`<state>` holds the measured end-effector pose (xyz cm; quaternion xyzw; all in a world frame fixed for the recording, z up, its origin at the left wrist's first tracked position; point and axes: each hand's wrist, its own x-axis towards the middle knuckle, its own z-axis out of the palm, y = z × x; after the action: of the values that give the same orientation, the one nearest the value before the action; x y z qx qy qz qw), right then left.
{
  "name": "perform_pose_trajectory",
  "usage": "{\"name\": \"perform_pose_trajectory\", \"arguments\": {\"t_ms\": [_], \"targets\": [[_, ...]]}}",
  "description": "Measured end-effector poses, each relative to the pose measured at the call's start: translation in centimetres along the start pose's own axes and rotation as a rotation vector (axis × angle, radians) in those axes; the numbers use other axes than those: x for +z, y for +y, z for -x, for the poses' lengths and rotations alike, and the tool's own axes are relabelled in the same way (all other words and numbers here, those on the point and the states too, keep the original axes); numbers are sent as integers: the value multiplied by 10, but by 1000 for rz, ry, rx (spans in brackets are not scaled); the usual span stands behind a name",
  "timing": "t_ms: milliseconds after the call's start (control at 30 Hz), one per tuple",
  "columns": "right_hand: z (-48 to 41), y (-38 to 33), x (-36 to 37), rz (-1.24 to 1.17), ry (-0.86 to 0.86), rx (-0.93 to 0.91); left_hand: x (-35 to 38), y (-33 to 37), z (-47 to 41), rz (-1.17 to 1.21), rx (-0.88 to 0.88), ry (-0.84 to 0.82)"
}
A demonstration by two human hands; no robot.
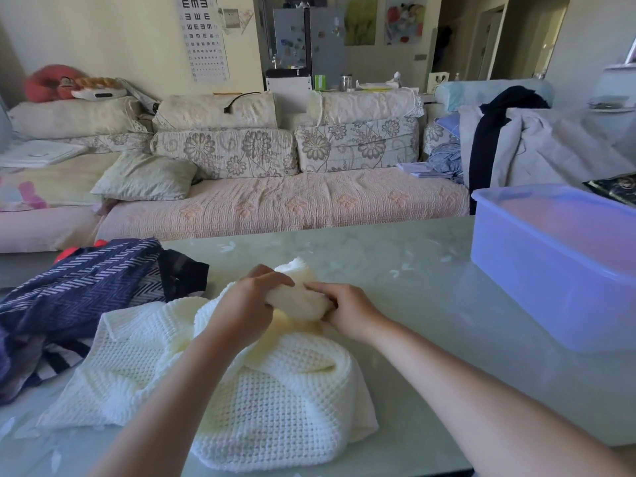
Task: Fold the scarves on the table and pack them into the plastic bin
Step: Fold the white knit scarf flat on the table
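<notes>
A cream waffle-knit scarf (261,401) lies bunched on the pale green table (395,270), near the front edge. My left hand (247,304) and my right hand (347,309) both grip a raised fold of that scarf, close together, just above the heap. A navy scarf with a white zigzag pattern (79,287) lies crumpled at the left, with a black piece and a striped piece beside it. The translucent blue plastic bin (550,270) stands at the right end of the table; nothing shows inside it.
A long sofa with floral cushions (275,197) runs behind the table. Clothes are piled on a chair (523,142) at the back right, behind the bin. A dark flat object (616,189) lies beyond the bin's far corner.
</notes>
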<state>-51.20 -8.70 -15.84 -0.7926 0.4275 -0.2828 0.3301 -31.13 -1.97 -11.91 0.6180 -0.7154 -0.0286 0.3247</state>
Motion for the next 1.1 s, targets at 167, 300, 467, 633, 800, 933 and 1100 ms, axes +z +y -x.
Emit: {"name": "perform_pose_trajectory", "arguments": {"t_ms": [167, 300, 467, 633, 800, 933, 1100], "targets": [[2, 3, -48, 196, 358, -247, 8, 28, -13, 64, 105, 156], [11, 22, -94, 375, 624, -297, 37, 70, -33, 47, 217, 160], [31, 46, -147, 621, 960, -360, 77, 119, -66, -120, 340, 214], [45, 85, -141, 388, 567, 43, 102, 121, -74, -180, 74, -76], [59, 114, -130, 307, 33, 493, 100, 91, -61, -371, -221, -120], [42, 98, -131, 389, 316, 274, 93, 103, -60, -379, 125, -264], [29, 71, -120, 122, 468, 2, 104, 127, -72, -329, 152, -273]]}}
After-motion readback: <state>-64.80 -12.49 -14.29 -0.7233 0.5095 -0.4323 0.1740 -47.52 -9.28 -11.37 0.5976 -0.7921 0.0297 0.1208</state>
